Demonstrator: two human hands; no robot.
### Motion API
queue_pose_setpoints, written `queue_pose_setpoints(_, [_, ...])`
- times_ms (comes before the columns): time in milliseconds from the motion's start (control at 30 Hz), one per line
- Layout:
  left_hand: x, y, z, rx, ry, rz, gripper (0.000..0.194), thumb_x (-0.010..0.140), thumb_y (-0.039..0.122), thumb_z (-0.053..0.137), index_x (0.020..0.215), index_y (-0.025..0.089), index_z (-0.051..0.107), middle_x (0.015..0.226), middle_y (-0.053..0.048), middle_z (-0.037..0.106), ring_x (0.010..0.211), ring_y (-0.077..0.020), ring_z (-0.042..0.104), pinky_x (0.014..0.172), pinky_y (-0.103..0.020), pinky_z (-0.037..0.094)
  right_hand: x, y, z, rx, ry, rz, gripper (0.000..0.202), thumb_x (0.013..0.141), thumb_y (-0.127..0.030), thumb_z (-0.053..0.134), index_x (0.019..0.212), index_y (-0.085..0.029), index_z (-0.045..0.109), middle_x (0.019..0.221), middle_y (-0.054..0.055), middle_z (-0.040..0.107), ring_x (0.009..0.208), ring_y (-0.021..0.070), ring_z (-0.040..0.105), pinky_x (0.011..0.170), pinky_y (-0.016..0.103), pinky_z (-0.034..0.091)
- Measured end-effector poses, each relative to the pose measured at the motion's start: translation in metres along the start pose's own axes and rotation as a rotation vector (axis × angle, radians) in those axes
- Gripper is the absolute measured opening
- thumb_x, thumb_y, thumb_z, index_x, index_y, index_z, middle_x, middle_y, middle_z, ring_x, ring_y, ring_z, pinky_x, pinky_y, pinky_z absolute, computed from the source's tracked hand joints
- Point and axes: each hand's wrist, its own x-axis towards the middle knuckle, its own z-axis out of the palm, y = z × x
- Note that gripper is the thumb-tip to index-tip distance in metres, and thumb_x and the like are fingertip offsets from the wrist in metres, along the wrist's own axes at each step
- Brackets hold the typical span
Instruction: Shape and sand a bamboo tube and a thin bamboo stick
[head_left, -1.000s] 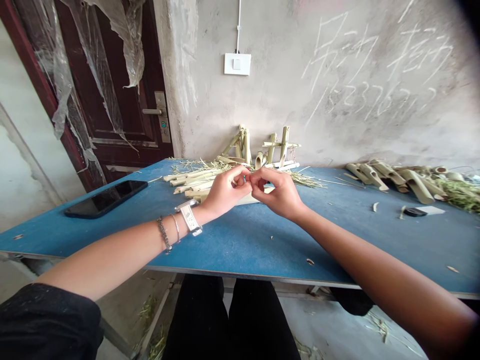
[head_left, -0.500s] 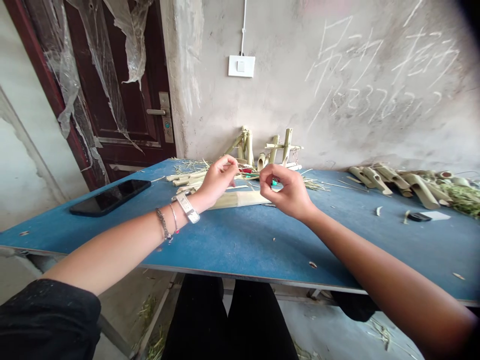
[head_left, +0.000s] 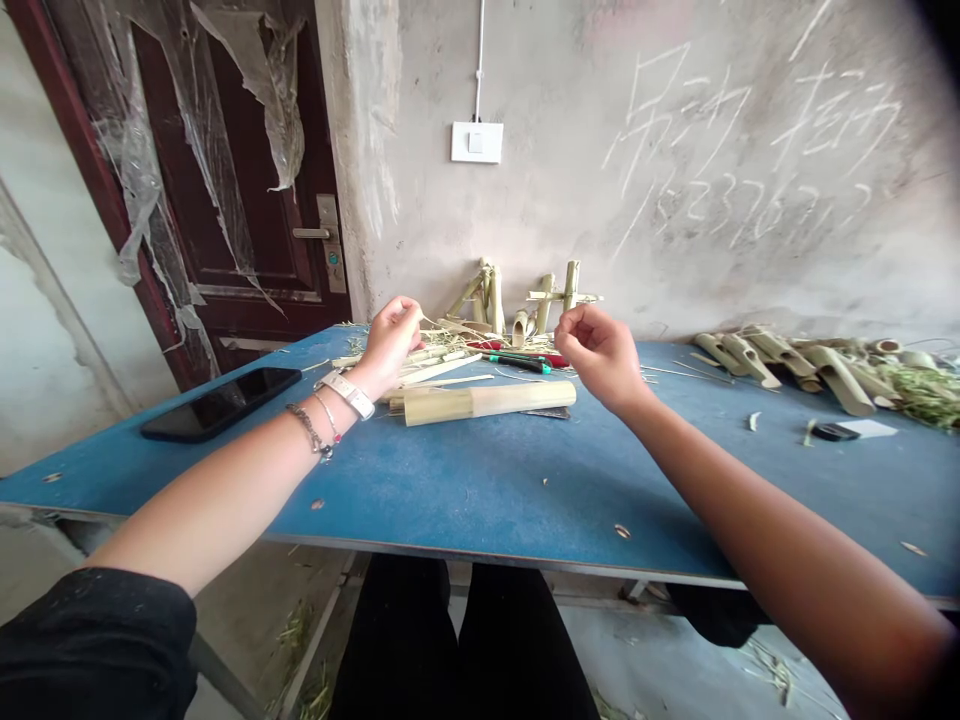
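My left hand (head_left: 395, 343) is raised over the strips of split bamboo, its fingers pinched at what looks like the end of a thin pale strand. To the right, my right hand (head_left: 598, 352) is also up off the table, fingers curled together; what it holds, if anything, is too small to make out. Between and below them a bamboo tube (head_left: 487, 402) lies crosswise on the blue table (head_left: 465, 490). Behind the tube are a green-and-black pen (head_left: 519, 362) and a red item (head_left: 555, 359), partly hidden by my right hand.
A black phone (head_left: 221, 403) lies at the left. Small bamboo frames (head_left: 487, 295) lean at the wall. Cut bamboo pieces (head_left: 784, 358) and green shavings (head_left: 926, 395) are piled at the right, behind a black-and-white tool (head_left: 840, 431).
My hands have moved apart, the left one leftward and the right one slightly rightward. The bamboo tube and the pen between them now show more fully.
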Motion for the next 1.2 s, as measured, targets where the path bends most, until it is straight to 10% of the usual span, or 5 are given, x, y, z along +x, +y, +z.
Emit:
queue_pose_setpoints(300, [0.01, -0.005, -0.009, -0.017, 0.083, -0.013, 0.009, 0.074, 0.014, 0.045, 0.068, 0.02, 0.04, 0.046, 0.011, 0.025, 0.035, -0.0041, 0.027, 0.043, -0.016, 0.037, 0.008, 0.026, -0.018, 0.207, 0.151, 0.197, 0.007, 0.063, -0.015, 0.047, 0.066, -0.02, 0.045, 0.053, -0.005, 0.044, 0.048, 0.0068, 0.039, 0.047, 0.023, 0.032])
queue_pose_setpoints(467, [0.01, -0.007, -0.016, 0.354, 0.069, 0.238, 0.005, 0.071, 0.016, 0.048, 0.068, 0.019, 0.046, 0.046, 0.008, 0.034, 0.04, -0.0065, 0.035, 0.044, -0.018, 0.032, 0.01, 0.034, -0.027, 0.008, 0.227, 0.155, 0.011, 0.064, -0.014, 0.046, 0.073, -0.02, 0.048, 0.061, -0.002, 0.053, 0.053, 0.0099, 0.049, 0.054, 0.026, 0.041])
queue_pose_setpoints(667, [0.005, -0.01, -0.02, 0.881, -0.127, 0.586, 0.015, 0.073, 0.014, 0.052, 0.087, 0.018, 0.051, 0.049, 0.009, 0.034, 0.045, -0.0075, 0.033, 0.051, -0.021, 0.028, 0.001, 0.027, -0.018, -0.536, -0.111, -0.17, 0.029, 0.071, -0.013, 0.044, 0.096, -0.019, 0.058, 0.094, 0.007, 0.058, 0.082, 0.0183, 0.056, 0.071, 0.033, 0.045])
queue_pose_setpoints(967, [-0.028, 0.006, 0.014, 0.036, -0.806, -0.102, 0.029, 0.079, 0.015, 0.047, 0.108, 0.018, 0.044, 0.083, -0.002, 0.054, 0.083, -0.0146, 0.057, 0.067, -0.027, 0.048, -0.019, 0.008, 0.02, -0.362, -0.38, -0.209, 0.038, 0.078, -0.021, 0.051, 0.115, -0.02, 0.046, 0.097, 0.007, 0.053, 0.077, 0.0152, 0.054, 0.071, 0.031, 0.046])
queue_pose_setpoints(1200, [-0.033, 0.011, 0.015, -0.131, -0.851, -0.14, 0.01, 0.084, 0.016, 0.045, 0.081, 0.014, 0.054, 0.078, -0.002, 0.057, 0.077, -0.0102, 0.058, 0.068, -0.023, 0.049, -0.019, -0.003, 0.024, -0.336, -0.411, -0.264, 0.012, 0.081, -0.018, 0.048, 0.091, -0.02, 0.055, 0.09, 0.004, 0.054, 0.064, 0.0099, 0.049, 0.061, 0.026, 0.043])
